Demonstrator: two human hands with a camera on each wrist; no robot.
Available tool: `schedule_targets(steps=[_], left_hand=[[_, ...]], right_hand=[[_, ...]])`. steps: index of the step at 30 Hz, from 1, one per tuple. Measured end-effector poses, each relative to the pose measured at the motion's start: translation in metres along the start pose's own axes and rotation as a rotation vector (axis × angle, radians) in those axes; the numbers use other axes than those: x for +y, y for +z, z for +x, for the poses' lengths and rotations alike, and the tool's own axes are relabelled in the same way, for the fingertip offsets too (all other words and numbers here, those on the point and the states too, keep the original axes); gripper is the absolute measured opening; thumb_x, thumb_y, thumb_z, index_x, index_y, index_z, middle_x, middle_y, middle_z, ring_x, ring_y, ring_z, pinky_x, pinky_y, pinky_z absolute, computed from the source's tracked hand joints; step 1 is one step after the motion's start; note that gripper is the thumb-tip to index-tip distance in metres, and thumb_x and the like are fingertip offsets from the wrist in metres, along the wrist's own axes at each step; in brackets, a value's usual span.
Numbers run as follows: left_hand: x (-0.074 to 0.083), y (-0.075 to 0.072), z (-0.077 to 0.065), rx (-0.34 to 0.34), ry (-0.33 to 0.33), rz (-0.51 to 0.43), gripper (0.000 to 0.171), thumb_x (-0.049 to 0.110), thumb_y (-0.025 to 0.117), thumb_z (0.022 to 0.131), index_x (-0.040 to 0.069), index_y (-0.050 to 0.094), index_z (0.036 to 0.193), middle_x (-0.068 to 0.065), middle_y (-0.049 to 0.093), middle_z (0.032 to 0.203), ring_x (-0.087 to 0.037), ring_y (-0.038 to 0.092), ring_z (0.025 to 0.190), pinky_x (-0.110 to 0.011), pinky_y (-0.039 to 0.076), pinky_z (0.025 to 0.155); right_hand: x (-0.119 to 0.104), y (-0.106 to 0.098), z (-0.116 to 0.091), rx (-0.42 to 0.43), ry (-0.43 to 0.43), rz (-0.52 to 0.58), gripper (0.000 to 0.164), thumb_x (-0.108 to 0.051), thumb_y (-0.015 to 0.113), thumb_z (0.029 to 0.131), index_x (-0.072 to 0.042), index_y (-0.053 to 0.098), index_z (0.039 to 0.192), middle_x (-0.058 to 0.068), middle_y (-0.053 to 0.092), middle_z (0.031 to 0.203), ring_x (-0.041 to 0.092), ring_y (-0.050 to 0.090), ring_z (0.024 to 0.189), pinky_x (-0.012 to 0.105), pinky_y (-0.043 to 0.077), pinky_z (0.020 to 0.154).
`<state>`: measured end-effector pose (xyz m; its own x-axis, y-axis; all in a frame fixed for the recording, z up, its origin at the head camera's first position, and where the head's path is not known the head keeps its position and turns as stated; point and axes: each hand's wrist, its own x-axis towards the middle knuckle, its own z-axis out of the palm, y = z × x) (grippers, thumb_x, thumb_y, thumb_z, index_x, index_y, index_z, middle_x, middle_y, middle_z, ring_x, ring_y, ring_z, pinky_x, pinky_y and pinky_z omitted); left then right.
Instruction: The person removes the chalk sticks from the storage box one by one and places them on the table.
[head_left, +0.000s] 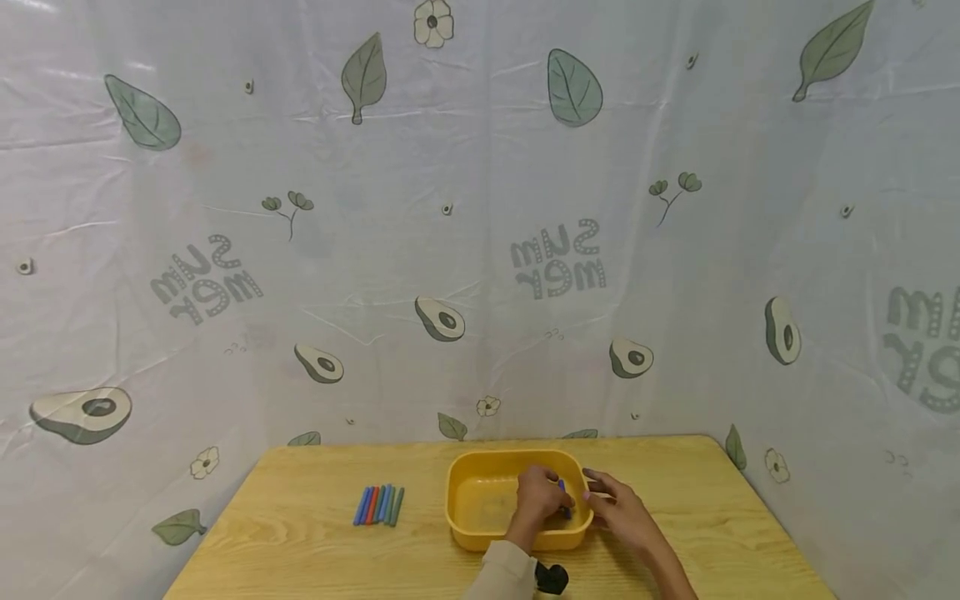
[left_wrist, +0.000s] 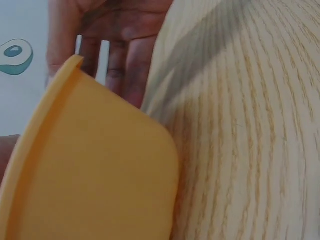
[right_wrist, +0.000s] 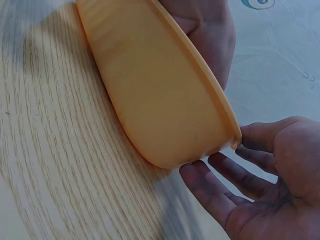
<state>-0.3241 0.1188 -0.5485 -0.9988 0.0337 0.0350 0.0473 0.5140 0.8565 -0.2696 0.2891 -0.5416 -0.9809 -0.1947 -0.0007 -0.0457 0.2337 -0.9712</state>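
A yellow plastic basin (head_left: 480, 541) stands on the wooden table. My left hand (head_left: 537, 493) reaches over its front rim and down inside, fingers bent over a slim blue crayon-like stick (head_left: 562, 485) near the right end. How the fingertips meet the stick is partly hidden. In the left wrist view the basin's outer wall (left_wrist: 110, 165) hides most of that hand. My right hand (head_left: 624, 515) grips the basin's right end. The right wrist view shows the right hand's thumb at the rim and its fingers (right_wrist: 200, 182) against the outside wall.
Left of the basin, several slim crayon-like sticks (head_left: 378, 505) in blue, red and green lie side by side on the table (head_left: 300, 533). Behind the table hangs a pale curtain (head_left: 480, 358) printed with leaves and avocados. A black device (head_left: 552, 578) sits at the left wrist.
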Motion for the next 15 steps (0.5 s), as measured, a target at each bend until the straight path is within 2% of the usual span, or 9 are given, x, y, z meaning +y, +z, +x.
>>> schedule_targets(steps=[2, 4, 7, 15], left_hand=[[-0.0019, 0.005, 0.0026, 0.024, -0.023, 0.032, 0.031, 0.005, 0.098, 0.066, 0.001, 0.083, 0.093, -0.012, 0.07, 0.089, -0.022, 0.064, 0.069, -0.033, 0.061, 0.061], [0.0025, 0.0027, -0.0008, 0.035, -0.03, 0.043, 0.027, 0.004, 0.1, 0.063, 0.004, 0.082, 0.083, -0.007, 0.067, 0.083, -0.021, 0.061, 0.067, -0.031, 0.058, 0.058], [0.0048, 0.0031, -0.0012, 0.05, -0.033, 0.069, 0.028, 0.002, 0.1, 0.06, 0.007, 0.077, 0.074, -0.003, 0.063, 0.076, -0.02, 0.057, 0.064, -0.031, 0.055, 0.056], [0.0065, 0.0016, -0.003, 0.062, -0.009, 0.15, 0.024, 0.002, 0.094, 0.064, 0.007, 0.083, 0.084, -0.003, 0.073, 0.079, -0.02, 0.064, 0.069, -0.035, 0.061, 0.066]], right_hand=[[0.0007, -0.0002, 0.0002, 0.001, -0.003, -0.003, 0.061, -0.018, 0.055, 0.113, 0.01, 0.033, 0.163, 0.04, 0.049, 0.152, 0.05, 0.063, 0.132, 0.043, 0.065, 0.093], [0.0004, -0.0009, 0.0, -0.007, -0.006, -0.002, 0.062, -0.019, 0.055, 0.113, 0.01, 0.033, 0.163, 0.04, 0.049, 0.152, 0.05, 0.063, 0.132, 0.043, 0.065, 0.093], [0.0, -0.0016, 0.0, -0.016, -0.003, 0.003, 0.063, -0.019, 0.056, 0.113, 0.01, 0.032, 0.163, 0.04, 0.049, 0.153, 0.049, 0.063, 0.132, 0.043, 0.065, 0.093], [0.0001, -0.0001, 0.0008, -0.004, -0.007, -0.007, 0.061, -0.018, 0.054, 0.113, 0.01, 0.033, 0.163, 0.041, 0.049, 0.152, 0.05, 0.063, 0.132, 0.042, 0.065, 0.093]])
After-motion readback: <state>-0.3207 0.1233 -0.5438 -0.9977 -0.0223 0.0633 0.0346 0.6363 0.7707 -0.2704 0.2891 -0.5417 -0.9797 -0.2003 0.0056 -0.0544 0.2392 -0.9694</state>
